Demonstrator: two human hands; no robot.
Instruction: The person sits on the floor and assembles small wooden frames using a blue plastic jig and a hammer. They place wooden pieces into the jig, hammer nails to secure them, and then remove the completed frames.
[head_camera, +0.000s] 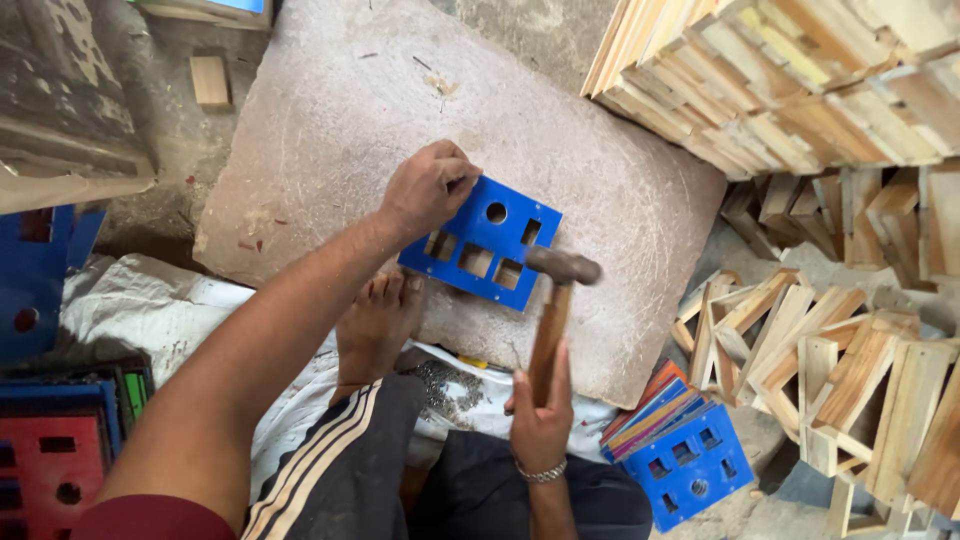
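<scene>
- Panel (482, 243): blue square board with cut-out holes (one round, several square), lying flat on the stone slab (330, 130), near its near-right part.
- Left hand (428, 187): on the panel's far-left corner, fingers curled and pressed down on it, pinning it to the slab.
- Right hand (540, 420): fingers wrapped tight round the lower end of the hammer handle, thumb along the shaft.
- Hammer (555, 300): wooden handle, dark metal head poised over the panel's right edge, just beside a square hole.
- Foot (378, 320): bare, resting at the slab's near edge, just left of the panel.
- Nails (440, 385): small dark heap on white sacking, near the right hand.
- Spare panels (680, 450): coloured stack, blue on top, near right.
- Wooden frames (840, 390): heaped at right and far right.
- Handling note, as judgement: short, square blows serve best; keep the pinning fingers well apart from the strike point and the panel flat on the slab.
</scene>
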